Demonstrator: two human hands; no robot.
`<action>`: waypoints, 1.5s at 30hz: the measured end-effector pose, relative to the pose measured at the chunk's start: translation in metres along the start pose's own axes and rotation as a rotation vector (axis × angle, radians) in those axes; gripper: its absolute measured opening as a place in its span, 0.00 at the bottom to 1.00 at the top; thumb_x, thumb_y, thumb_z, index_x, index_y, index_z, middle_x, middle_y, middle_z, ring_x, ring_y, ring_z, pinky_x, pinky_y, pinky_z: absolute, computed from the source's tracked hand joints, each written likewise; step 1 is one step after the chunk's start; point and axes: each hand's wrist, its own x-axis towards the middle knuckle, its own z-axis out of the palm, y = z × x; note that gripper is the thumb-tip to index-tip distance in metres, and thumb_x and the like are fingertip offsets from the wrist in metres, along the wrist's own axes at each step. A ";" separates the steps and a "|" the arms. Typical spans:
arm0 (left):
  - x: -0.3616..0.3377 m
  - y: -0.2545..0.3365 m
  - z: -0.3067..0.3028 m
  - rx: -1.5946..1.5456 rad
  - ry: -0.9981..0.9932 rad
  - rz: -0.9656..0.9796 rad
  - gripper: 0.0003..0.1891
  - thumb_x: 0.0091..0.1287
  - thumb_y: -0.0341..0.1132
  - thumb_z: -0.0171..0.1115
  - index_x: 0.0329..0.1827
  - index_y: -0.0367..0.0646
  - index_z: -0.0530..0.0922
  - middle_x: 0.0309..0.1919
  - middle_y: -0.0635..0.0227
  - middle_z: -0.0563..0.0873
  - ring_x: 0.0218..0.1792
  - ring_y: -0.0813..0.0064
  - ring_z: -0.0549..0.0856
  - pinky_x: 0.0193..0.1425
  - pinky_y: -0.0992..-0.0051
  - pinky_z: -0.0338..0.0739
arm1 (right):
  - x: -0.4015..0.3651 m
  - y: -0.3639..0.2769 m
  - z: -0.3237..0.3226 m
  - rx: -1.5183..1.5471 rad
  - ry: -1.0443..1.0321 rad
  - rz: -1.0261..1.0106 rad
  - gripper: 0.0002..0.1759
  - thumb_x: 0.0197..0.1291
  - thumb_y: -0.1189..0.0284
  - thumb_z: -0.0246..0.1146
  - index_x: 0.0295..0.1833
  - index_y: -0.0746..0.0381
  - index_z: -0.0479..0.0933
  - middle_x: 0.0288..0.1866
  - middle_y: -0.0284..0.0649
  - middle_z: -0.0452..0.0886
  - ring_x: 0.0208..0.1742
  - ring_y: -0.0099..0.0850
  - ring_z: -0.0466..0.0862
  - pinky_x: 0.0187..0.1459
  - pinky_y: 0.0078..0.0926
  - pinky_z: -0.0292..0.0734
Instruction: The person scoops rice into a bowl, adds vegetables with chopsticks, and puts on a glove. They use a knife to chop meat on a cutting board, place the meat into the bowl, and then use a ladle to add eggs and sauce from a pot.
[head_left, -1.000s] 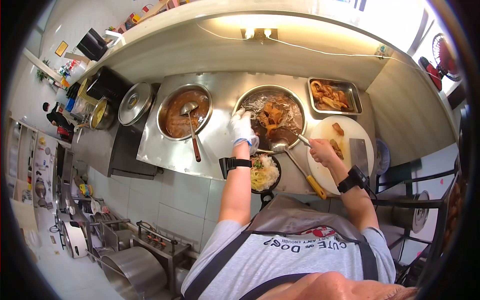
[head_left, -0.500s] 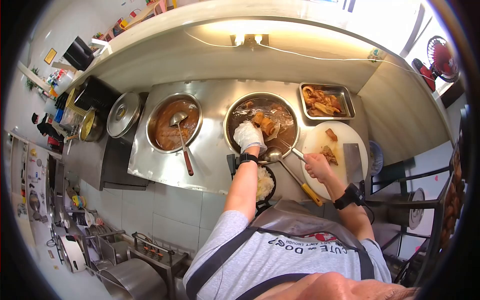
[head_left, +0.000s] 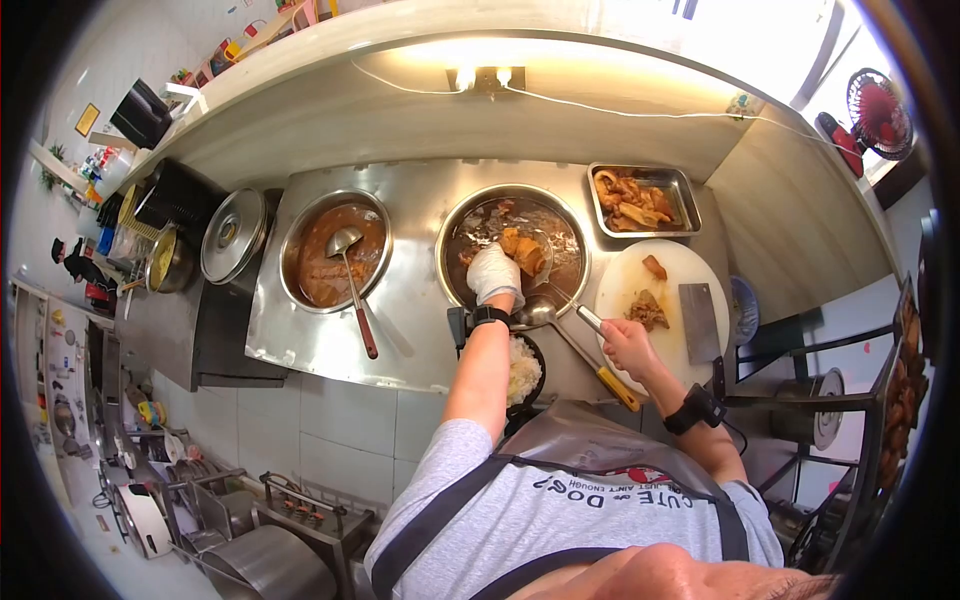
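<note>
My left hand (head_left: 495, 275), in a clear plastic glove, is over the middle pot (head_left: 441, 237) of dark broth. Its fingers curl against brown chunks of braised food (head_left: 526, 251), though the fingertips are partly hidden. Those chunks rest in a wire skimmer (head_left: 563, 292) held low over the broth. My right hand (head_left: 628, 346) is closed around the skimmer's handle. Just below the pot lies a yellow-handled ladle (head_left: 618, 388). Close to my left wrist, a dark bowl holds white rice (head_left: 523, 370).
A white round cutting board (head_left: 668, 275) bears food pieces (head_left: 647, 311) and a cleaver (head_left: 700, 320). Behind it sits a metal tray (head_left: 690, 190) of braised food. At left, a second pot (head_left: 287, 258) holds brown sauce and a red-handled ladle (head_left: 362, 310). A metal lid (head_left: 234, 237) stands farther left.
The head view has shifted slightly. The chunks in the skimmer have changed position a little beside my left hand. My right hand keeps its hold on the handle.
</note>
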 end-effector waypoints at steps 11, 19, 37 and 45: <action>-0.005 -0.010 -0.001 -0.150 0.227 0.136 0.10 0.60 0.33 0.58 0.40 0.42 0.84 0.39 0.50 0.87 0.44 0.48 0.86 0.49 0.57 0.81 | -0.002 -0.009 0.004 -0.048 0.014 -0.007 0.17 0.72 0.62 0.55 0.49 0.65 0.80 0.22 0.30 0.71 0.17 0.16 0.64 0.16 0.18 0.59; -0.016 -0.008 -0.022 -0.785 0.071 -0.016 0.09 0.59 0.26 0.63 0.42 0.36 0.83 0.32 0.54 0.88 0.35 0.66 0.88 0.39 0.70 0.80 | -0.002 -0.008 0.002 -0.014 0.072 -0.007 0.17 0.72 0.63 0.55 0.48 0.66 0.79 0.23 0.31 0.72 0.17 0.17 0.64 0.16 0.18 0.59; 0.014 -0.032 -0.004 -1.458 -0.203 0.009 0.15 0.65 0.27 0.65 0.55 0.40 0.79 0.37 0.64 0.85 0.29 0.72 0.83 0.33 0.72 0.81 | 0.062 0.015 0.014 -0.332 0.076 -0.002 0.24 0.71 0.54 0.53 0.46 0.67 0.77 0.33 0.45 0.80 0.24 0.32 0.77 0.26 0.33 0.72; 0.004 -0.012 -0.014 -1.438 -0.072 -0.001 0.14 0.66 0.25 0.63 0.55 0.41 0.79 0.39 0.65 0.84 0.28 0.70 0.83 0.30 0.73 0.79 | 0.027 0.040 0.005 -0.676 0.171 -0.392 0.24 0.69 0.56 0.56 0.51 0.70 0.77 0.52 0.57 0.82 0.54 0.55 0.80 0.55 0.48 0.74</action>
